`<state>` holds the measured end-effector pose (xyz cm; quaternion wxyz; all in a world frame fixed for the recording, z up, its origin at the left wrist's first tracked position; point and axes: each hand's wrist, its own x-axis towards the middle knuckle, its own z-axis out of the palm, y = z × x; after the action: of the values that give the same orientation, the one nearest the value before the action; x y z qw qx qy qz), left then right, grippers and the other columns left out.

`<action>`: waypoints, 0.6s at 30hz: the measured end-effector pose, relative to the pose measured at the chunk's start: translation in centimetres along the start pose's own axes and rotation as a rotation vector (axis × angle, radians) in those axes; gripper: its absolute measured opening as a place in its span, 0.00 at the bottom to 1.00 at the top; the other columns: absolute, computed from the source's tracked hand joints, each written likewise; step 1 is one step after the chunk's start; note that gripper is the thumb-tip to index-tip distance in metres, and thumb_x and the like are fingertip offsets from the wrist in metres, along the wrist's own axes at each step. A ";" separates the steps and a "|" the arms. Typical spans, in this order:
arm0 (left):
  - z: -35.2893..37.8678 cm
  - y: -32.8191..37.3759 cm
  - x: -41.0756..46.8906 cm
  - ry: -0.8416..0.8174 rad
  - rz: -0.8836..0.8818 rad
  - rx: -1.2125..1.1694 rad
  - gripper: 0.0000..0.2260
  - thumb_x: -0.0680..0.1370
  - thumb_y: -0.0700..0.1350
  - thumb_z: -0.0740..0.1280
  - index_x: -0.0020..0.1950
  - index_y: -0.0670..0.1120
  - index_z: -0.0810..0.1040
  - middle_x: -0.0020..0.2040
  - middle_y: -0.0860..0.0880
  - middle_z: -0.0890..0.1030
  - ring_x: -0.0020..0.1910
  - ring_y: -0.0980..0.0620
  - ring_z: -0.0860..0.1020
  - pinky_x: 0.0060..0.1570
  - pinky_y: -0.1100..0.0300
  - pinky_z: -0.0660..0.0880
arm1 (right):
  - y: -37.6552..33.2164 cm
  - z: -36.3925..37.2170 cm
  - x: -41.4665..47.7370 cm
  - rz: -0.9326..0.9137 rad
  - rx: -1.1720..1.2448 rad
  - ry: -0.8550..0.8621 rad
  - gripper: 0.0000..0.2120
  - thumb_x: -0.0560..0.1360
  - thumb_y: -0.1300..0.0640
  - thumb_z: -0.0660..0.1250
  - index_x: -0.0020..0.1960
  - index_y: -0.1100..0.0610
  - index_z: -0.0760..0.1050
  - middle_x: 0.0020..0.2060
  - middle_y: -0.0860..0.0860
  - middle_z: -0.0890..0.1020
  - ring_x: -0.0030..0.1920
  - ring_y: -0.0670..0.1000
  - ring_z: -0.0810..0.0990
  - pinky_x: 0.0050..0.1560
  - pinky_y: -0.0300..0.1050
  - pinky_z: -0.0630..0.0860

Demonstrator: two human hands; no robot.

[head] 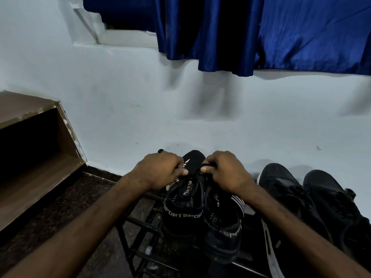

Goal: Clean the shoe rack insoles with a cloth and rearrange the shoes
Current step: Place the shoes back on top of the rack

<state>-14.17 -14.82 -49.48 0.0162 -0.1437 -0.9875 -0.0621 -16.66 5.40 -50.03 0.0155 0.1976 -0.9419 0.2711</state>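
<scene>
Two black sport shoes with white "SPORT" lettering stand side by side on a black metal shoe rack [140, 221]. My left hand [158, 171] grips the front part of the left sport shoe [182, 213]. My right hand [226, 171] grips the front part of the right sport shoe [222, 229]. A black insole [193, 161] sticks up between my two hands, its lower end hidden behind them. No cloth is in view.
A second pair of plain black shoes [297, 201] sits on the rack to the right. A brown wooden shelf unit [40, 149] stands at the left. A white wall is close behind the rack, with a blue curtain [261, 33] above. The floor is dark and speckled.
</scene>
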 end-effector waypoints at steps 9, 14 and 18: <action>-1.2 -1.5 -1.2 -0.034 -0.188 -0.409 0.20 0.82 0.55 0.61 0.36 0.46 0.80 0.26 0.53 0.69 0.25 0.56 0.68 0.32 0.60 0.66 | -2.3 -3.6 -0.7 0.164 0.188 -0.375 0.15 0.82 0.59 0.59 0.39 0.55 0.79 0.28 0.49 0.75 0.26 0.46 0.72 0.31 0.39 0.74; -1.6 0.9 -1.8 -0.029 -0.341 -0.995 0.19 0.83 0.50 0.61 0.35 0.44 0.76 0.28 0.52 0.70 0.26 0.58 0.69 0.26 0.67 0.70 | -2.4 -3.5 -1.5 0.450 0.654 -0.583 0.16 0.84 0.57 0.55 0.49 0.60 0.80 0.23 0.46 0.65 0.21 0.43 0.64 0.24 0.36 0.73; -1.7 2.6 -1.6 0.004 -0.321 -1.119 0.13 0.82 0.45 0.64 0.45 0.37 0.81 0.32 0.47 0.75 0.31 0.53 0.74 0.33 0.59 0.78 | -2.9 -2.0 -1.9 0.600 1.007 -0.609 0.17 0.84 0.55 0.54 0.50 0.60 0.79 0.21 0.45 0.62 0.19 0.42 0.62 0.21 0.35 0.71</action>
<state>-11.87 -13.04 -47.61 -0.0700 0.0212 -0.8140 -0.5763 -14.00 4.90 -47.10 -0.4220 -0.0228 -0.6764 0.6033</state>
